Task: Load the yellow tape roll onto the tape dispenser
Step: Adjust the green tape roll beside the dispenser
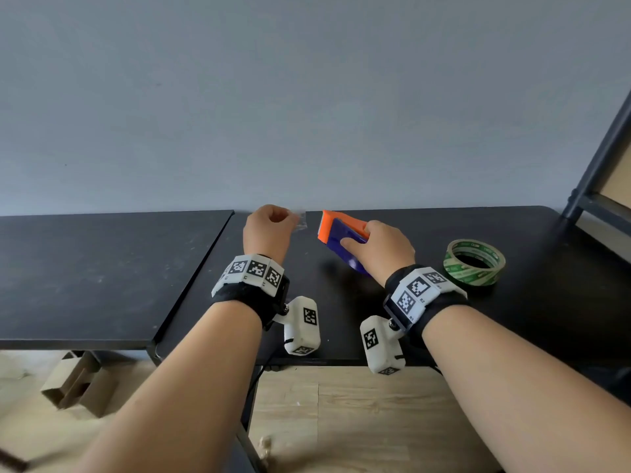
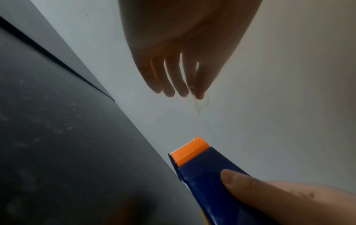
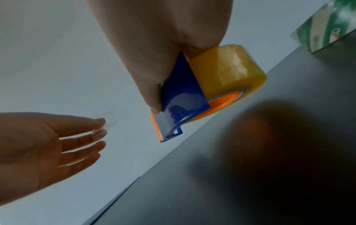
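My right hand [image 1: 375,247] grips the blue tape dispenser [image 1: 338,237] a little above the black table [image 1: 444,322], thumb on its side [image 2: 248,190]. Its orange serrated cutter [image 2: 189,150] points toward the wall. In the right wrist view the yellow tape roll [image 3: 227,71] sits on the dispenser's orange hub [image 3: 223,102], under the blue body [image 3: 183,97]. The head view hides the roll. My left hand [image 1: 273,227] hovers to the left of the cutter and pinches a short piece of clear tape [image 3: 105,126] at its fingertips [image 2: 199,94]. The piece is apart from the dispenser.
A green-printed tape roll [image 1: 474,262] lies flat on the table right of my right hand. A second black table [image 1: 85,278] adjoins on the left. The wall [image 1: 307,97] runs directly behind. A dark shelf frame [image 1: 601,172] stands at the far right, a cardboard box [image 1: 78,384] on the floor.
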### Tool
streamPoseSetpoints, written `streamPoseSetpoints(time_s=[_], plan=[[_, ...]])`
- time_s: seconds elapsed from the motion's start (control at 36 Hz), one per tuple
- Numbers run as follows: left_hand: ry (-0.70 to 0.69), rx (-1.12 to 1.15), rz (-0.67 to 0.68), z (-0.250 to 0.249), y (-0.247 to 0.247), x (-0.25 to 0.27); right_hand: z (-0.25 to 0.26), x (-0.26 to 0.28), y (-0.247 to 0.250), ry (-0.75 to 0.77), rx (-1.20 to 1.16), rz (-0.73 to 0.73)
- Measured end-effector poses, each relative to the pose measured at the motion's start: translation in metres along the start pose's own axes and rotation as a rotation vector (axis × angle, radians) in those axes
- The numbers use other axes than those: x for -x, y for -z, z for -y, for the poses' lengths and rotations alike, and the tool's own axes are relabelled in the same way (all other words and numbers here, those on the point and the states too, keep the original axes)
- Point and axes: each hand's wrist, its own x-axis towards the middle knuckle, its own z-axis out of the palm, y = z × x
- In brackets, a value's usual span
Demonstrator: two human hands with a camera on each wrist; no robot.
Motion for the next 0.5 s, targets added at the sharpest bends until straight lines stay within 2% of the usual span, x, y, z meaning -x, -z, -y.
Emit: streamPoseSetpoints(time_s=[0.17,0.31,0.39,0.5], plan=[[0.015,0.002,0.008,0.008,-0.002,-0.001,-0.001,0.0,-0.009,-0.025,0.126,0.05],[-0.009,0.028,0.041,0.006,-0.004,0.001,0.001,0.002,-0.005,-0.006,0.122,0.149],[-0.024,0.045,0.079,0.002,-0.005,0.004,0.002,0.002,-0.003,-0.036,0.011,0.135],[-0.038,0.081,0.112,-0.006,-0.009,0.009,0.0,0.0,0.002,-0.031,-0.255,0.067]])
